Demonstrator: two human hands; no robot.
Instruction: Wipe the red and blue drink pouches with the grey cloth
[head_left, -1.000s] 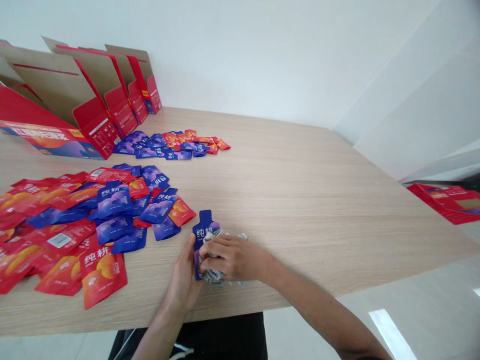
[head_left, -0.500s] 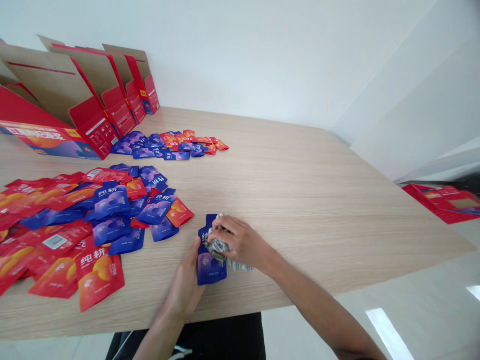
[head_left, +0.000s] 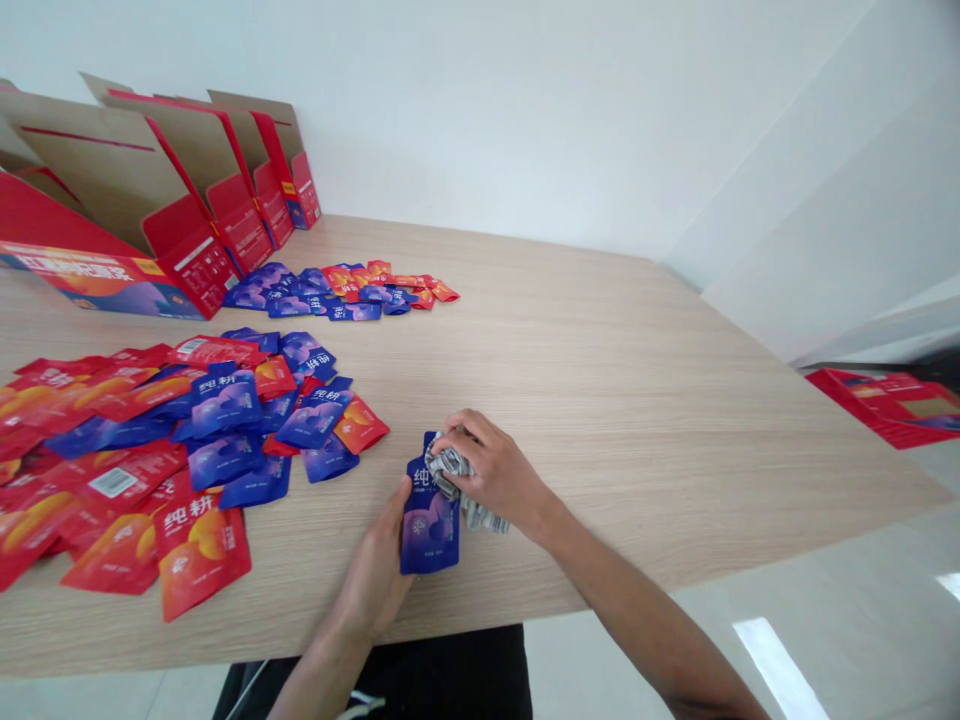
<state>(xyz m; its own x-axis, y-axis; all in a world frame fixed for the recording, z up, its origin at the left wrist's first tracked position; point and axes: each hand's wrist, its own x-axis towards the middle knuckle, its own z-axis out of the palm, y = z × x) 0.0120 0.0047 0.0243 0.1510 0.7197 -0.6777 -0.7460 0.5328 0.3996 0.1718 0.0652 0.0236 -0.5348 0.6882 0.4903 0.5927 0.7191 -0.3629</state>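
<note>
A blue pouch (head_left: 430, 525) lies flat on the wooden table (head_left: 600, 400) near its front edge. My left hand (head_left: 379, 570) rests against the pouch's lower left side, fingers pressed on its edge. My right hand (head_left: 491, 470) is closed around a crumpled grey-and-white cloth (head_left: 457, 480) and presses it on the top of the pouch.
A big heap of red and blue pouches (head_left: 150, 450) covers the table's left. A smaller group of pouches (head_left: 337, 288) lies farther back. Open red cardboard boxes (head_left: 150, 190) stand at the back left. Flat red packaging (head_left: 885, 400) lies off to the right.
My right hand has slid the cloth from the lower part of the blue pouch up to its top, uncovering the pouch's face. My left hand stays at its edge.
</note>
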